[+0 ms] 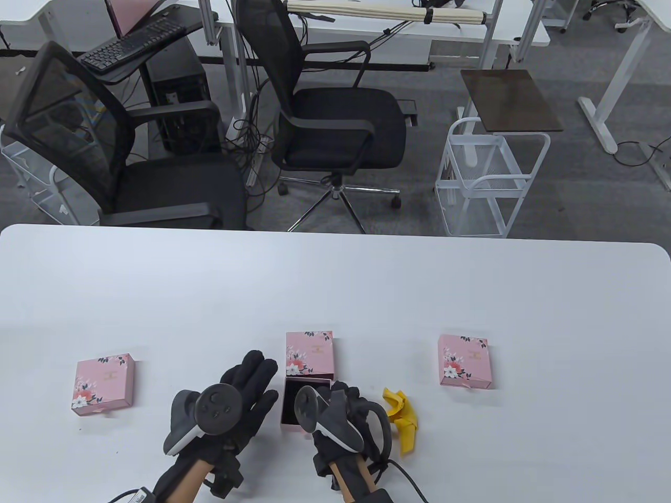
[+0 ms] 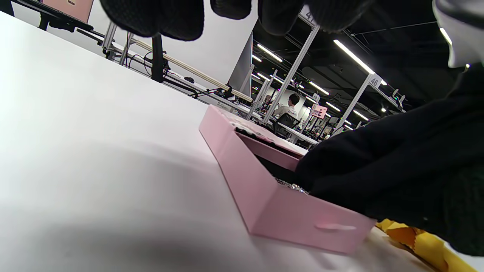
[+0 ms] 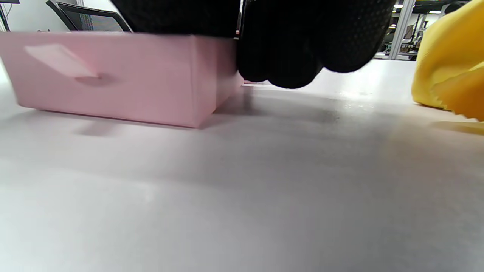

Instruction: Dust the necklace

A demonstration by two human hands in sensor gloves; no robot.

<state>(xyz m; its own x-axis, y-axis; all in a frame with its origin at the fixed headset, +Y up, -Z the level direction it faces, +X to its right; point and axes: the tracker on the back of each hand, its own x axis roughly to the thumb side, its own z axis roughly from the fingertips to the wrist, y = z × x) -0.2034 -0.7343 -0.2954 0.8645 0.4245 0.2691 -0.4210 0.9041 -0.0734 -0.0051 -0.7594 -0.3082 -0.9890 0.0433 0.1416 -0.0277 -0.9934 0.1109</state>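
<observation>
The middle pink flowered box [image 1: 310,353] has its drawer [image 1: 290,428] pulled out toward me, with a black lining. In the left wrist view a bit of silver necklace chain [image 2: 292,186] shows inside the drawer [image 2: 264,204], right at my right hand's fingers [image 2: 340,170]. My right hand [image 1: 343,395] reaches down into the drawer from its right side; its grasp is hidden. My left hand [image 1: 257,382] lies open and empty just left of the drawer. A yellow cloth [image 1: 401,416] lies crumpled right of my right hand.
Two more closed pink boxes lie on the white table, one at the left [image 1: 103,386] and one at the right [image 1: 465,361]. Office chairs [image 1: 335,120] and a white wire cart [image 1: 490,178] stand beyond the table's far edge.
</observation>
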